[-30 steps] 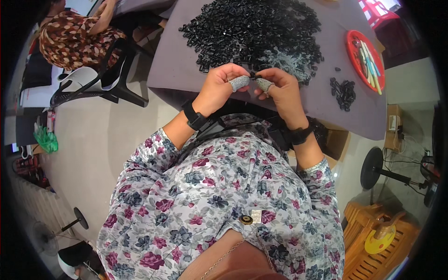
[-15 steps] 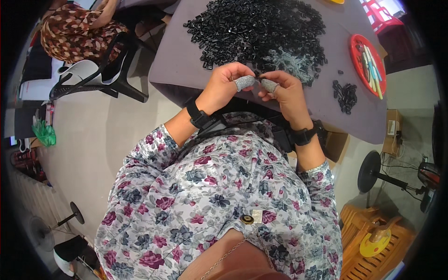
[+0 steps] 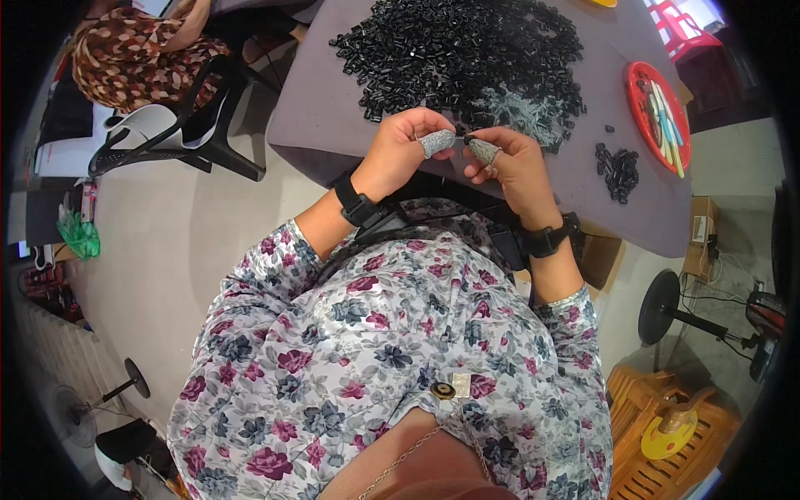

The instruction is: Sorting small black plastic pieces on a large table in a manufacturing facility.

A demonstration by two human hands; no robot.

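At the near edge of the grey-covered table my two hands meet, fingertips close together. My right hand pinches a small black plastic piece between thumb and index finger. Facing it, my left hand is closed in a pinch too; whatever its fingertips hold is too small to make out. Both thumbs wear grey knitted finger covers. Just beyond my hands spreads a big heap of small black plastic pieces. Pale grey-green scraps lie on its near right part.
A smaller pile of black pieces lies to the right, near a red tray of slim-handled tools. To the left stands a black chair, with another person in a patterned garment behind it. Right of me are a stand fan and a wooden chair.
My hands stay almost in place, with only slight finger movement. The black piece at my right fingertips shows a little more clearly.
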